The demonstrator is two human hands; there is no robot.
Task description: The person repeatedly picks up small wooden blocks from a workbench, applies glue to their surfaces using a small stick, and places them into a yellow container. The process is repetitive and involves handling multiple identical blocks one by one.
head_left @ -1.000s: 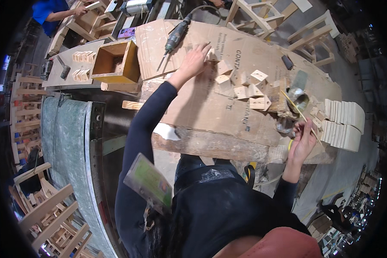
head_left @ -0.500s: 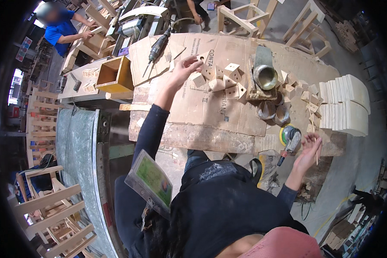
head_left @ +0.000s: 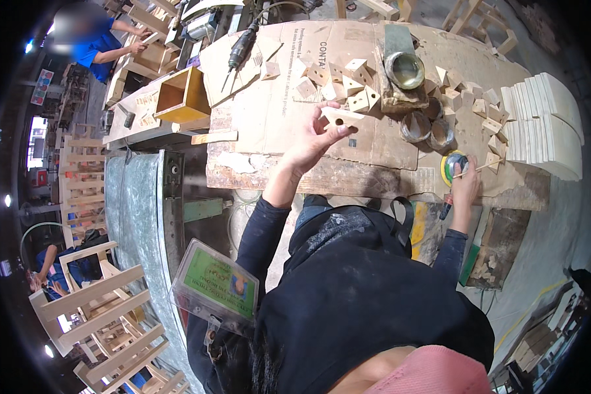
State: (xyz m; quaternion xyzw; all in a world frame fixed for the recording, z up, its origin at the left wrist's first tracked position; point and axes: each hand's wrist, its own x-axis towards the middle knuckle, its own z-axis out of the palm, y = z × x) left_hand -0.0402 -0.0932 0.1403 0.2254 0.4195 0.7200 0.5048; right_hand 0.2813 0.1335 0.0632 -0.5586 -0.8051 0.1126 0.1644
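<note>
Between the fingers and thumb of my left hand is a triangular wooden corner block with a drilled hole, raised over the bench's near part. My right hand closes over a round orbital sander with a yellow-green rim, at the bench's front edge. A thin wooden stick also runs through that hand's fingers, pointing to the right. Beyond my left hand lies a group of similar drilled blocks on flattened cardboard. More small blocks lie to the right.
An open metal can stands mid-bench, with several glass-like jars near it. Curved pale wooden pieces are stacked at the right end. A power drill and a yellow wooden box sit left. A person in blue works at far left.
My left hand has come back toward me, now with a corner block in it. My right hand has moved from beside the sander onto it, keeping the stick.
</note>
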